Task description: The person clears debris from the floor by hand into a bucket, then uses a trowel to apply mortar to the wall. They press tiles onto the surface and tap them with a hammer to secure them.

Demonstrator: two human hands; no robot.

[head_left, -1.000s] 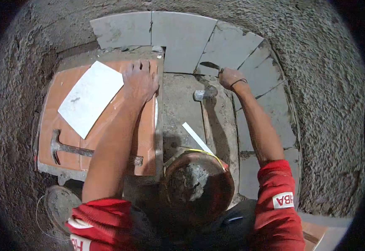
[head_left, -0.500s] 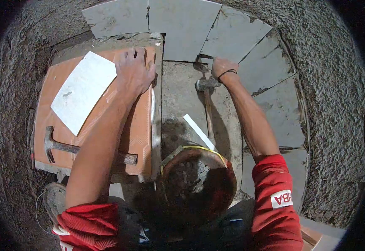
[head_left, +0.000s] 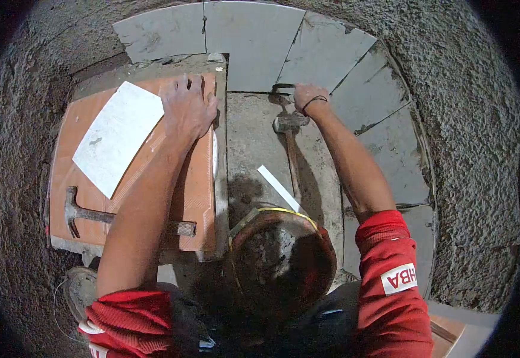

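My left hand point(head_left: 188, 108) lies flat with fingers spread on an orange tile surface point(head_left: 203, 173), close to a white cut tile piece point(head_left: 118, 137). In my right hand point(head_left: 310, 96) is a small trowel point(head_left: 282, 88), its dark blade pointing left along the edge of the laid grey tiles point(head_left: 254, 51). The grip itself is mostly hidden by my fist. Just below that hand a mallet point(head_left: 291, 123) rests on the rough concrete, handle towards me. A claw hammer point(head_left: 90, 213) lies on the orange tiles, partly under my left forearm.
A round bucket point(head_left: 284, 256) with dark contents and a yellow rim stands between my legs. A narrow white strip point(head_left: 279, 188) leans near it. Curved rough walls point(head_left: 480, 149) enclose the ring of grey tiles. At lower left sits a round grey container point(head_left: 81, 292).
The whole view has shifted slightly. My right hand and the trowel have moved a little to the left along the tile edge. My left hand stays on the orange tiles.
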